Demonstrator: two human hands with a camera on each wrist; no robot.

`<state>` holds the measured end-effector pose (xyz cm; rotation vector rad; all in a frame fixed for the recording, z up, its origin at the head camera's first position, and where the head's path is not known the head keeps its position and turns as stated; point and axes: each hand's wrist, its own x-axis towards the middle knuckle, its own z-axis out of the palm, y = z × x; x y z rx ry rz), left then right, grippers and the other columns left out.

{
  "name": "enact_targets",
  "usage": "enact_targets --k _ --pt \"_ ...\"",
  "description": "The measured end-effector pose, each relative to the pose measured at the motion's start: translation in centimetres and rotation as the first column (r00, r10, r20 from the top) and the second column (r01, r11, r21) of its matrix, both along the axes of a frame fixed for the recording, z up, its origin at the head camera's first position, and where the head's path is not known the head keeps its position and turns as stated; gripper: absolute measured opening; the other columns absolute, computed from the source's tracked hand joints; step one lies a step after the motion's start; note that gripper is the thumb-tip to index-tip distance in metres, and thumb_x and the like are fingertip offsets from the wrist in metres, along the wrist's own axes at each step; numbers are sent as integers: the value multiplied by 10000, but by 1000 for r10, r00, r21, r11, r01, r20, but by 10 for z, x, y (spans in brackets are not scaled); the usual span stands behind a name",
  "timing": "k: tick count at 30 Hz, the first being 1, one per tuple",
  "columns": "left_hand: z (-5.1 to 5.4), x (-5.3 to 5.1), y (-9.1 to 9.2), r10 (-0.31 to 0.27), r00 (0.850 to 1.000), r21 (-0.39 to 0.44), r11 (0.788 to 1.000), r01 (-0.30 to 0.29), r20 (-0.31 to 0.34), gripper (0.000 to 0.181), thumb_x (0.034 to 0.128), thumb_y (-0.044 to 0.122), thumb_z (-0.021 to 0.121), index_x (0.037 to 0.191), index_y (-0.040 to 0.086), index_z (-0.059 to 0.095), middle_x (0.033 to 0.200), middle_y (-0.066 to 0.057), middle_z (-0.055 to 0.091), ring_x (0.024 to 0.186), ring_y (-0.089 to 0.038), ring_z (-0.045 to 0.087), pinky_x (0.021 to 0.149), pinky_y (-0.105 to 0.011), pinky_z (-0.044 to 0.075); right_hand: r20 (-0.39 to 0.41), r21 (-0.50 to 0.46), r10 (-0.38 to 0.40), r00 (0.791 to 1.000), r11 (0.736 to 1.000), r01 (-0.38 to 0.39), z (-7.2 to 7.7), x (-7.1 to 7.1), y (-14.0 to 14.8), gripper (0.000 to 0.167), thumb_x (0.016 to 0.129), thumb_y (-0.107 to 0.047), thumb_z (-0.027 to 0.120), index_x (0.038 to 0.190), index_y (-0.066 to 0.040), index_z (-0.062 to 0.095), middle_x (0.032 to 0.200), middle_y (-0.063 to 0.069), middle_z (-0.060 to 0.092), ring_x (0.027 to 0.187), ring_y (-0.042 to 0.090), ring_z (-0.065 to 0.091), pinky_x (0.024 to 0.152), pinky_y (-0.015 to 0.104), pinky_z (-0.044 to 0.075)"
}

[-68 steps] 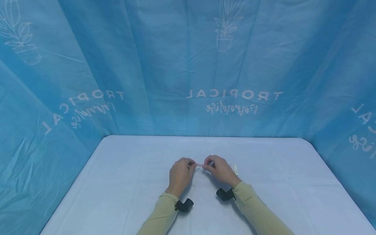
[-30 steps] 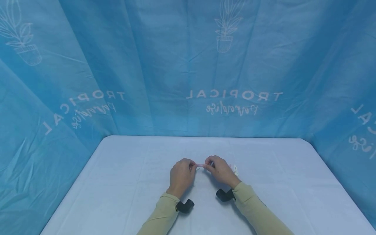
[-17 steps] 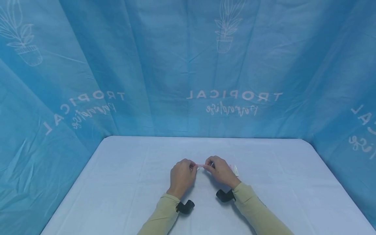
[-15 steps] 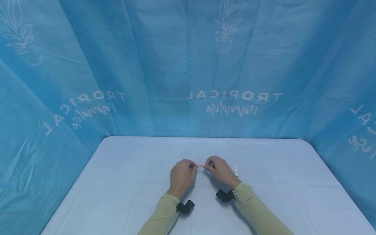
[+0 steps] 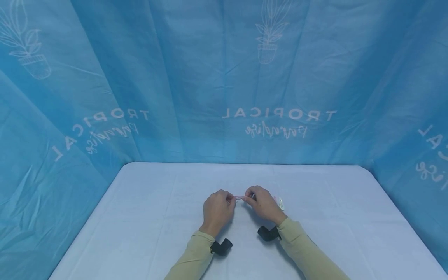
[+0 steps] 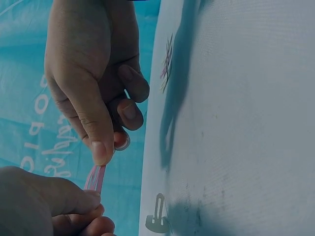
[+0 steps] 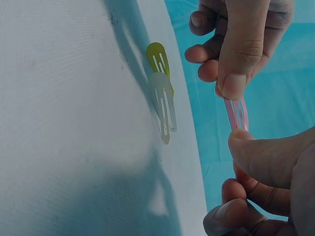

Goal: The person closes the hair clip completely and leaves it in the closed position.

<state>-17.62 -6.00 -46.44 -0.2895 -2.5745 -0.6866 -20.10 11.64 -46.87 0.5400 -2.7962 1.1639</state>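
Note:
A pink snap hair clip is stretched between both hands above the white table. My left hand pinches one end between thumb and finger. At the other end, the thumb and index finger of my right hand grip it; their tips cover both ends of the clip. In the right wrist view a yellow-green hair clip and a pale hair clip lie overlapping on the table, beyond the left hand's fingertips. More hair clips lie just right of my right hand, partly hidden by it.
The white table ends at a blue curtain with plant prints and lettering, which also rises at both sides. A black curved piece sits at each wrist, the left one and the right one, just above the tabletop.
Both hands keep their pinch on the pink hair clip in the same place. The left hand has shifted very slightly to the right; the clips on the table have stayed put.

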Motion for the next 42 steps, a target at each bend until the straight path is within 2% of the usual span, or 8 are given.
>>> enact_targets --k 5,15,22,30,42 --pt "0 0 1 3 1000 1 1000 -3 6 90 836 175 793 799 99 761 699 25 666 584 -78 580 528 -241 453 14 6 -16 1000 1000 16 0 0 0 130 965 -165 680 871 -99 621 811 -21 552 715 108 507 675 303 451" --pt "1 1 1 -5 1000 1 1000 5 4 90 821 173 800 778 105 760 674 32 661 560 -69 566 508 -231 439 -16 17 -13 1000 1000 13 -1 1 1 133 961 -161 683 861 -92 628 802 -12 553 726 124 505 698 329 462" --pt "0 1 1 -2 1000 -16 1000 1 -16 107 807 164 794 734 114 734 646 31 638 532 -69 535 493 -232 426 -18 12 -20 1000 1000 21 1 2 -2 133 954 -148 689 858 -87 620 790 -14 547 719 124 493 693 331 448" --pt "-1 0 1 -2 1000 -16 1000 2 -8 97 819 162 799 766 102 743 665 25 639 553 -73 544 508 -230 429 46 -2 -51 998 999 51 2 1 -2 114 957 -153 690 879 -97 628 811 -12 572 721 124 519 681 325 462" --pt "2 1 2 -13 1000 9 1000 13 24 101 844 175 794 803 95 749 697 22 648 567 -72 542 521 -227 430 62 -31 -75 995 997 77 4 0 -2 84 944 -123 700 902 -78 643 823 8 585 717 136 525 651 323 463"
